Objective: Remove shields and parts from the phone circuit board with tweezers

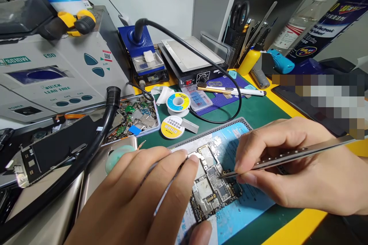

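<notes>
Your right hand [290,168] has its grip closed around slim metal tweezers [299,156], thumb and fingers pinching the shank close to the working end. The point reaches down onto the circuit board [204,189], at a patch of tiny contacts beside a dark chip. The board lies flat on a blue-and-white work pad [253,214], toward the near edge of the yellow tabletop [287,231], with a green mat [278,109] underneath.

Your left hand [146,195] spreads over the board's left side, fingertips at its upper left and thumb low by its near edge; you cover too much there to tell whether that grip pinches the board or only rests on it.

Beyond the pad, toward the far edge, stand a solder spool [170,103] and, just in front of it, a round yellow-and-white tin [171,127]. To their left sits a tray of loose boards [136,113]. A grey soldering station [54,61] takes up the far left corner. Along the far edge you have a flat heating plate [191,53], and toward the far right corner a yellow bottle [249,61], a clear bottle [299,23] and a dark spray can [330,26].
</notes>
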Motion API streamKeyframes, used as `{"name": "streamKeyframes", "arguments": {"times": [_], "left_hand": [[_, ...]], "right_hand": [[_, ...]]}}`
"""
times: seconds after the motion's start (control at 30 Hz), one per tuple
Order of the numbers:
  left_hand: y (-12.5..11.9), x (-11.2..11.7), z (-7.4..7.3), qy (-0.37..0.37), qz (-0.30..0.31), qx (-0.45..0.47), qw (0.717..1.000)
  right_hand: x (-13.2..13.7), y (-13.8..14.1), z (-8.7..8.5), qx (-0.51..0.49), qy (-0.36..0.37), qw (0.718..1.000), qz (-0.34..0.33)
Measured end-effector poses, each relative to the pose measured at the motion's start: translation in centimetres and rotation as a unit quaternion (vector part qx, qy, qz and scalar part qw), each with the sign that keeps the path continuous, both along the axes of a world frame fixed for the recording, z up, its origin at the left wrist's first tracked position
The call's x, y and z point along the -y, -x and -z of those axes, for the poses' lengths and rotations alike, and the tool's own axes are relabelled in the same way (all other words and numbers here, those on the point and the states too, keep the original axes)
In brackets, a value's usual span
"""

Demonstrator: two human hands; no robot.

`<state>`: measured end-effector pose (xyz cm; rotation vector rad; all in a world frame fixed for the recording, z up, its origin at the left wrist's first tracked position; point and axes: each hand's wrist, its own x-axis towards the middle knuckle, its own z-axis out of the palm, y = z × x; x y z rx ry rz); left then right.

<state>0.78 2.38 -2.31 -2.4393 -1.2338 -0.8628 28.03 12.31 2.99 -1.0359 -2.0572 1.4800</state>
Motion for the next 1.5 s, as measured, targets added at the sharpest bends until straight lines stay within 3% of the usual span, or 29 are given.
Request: {"name": "streamKeyframes", "arguments": {"times": [0.93, 1.5], "left_hand": [[-0.16, 0.08, -0.03, 0.007, 0.005, -0.004, 1.0], [-0.14, 0.1, -0.04, 0.004, 0.002, -0.006, 1.0]], "right_hand": [[-0.39, -0.18, -0.01, -0.018, 0.032, 0.999, -0.004], [-0.1, -0.09, 0.02, -0.012, 0.008, 1.0, 0.002]]}}
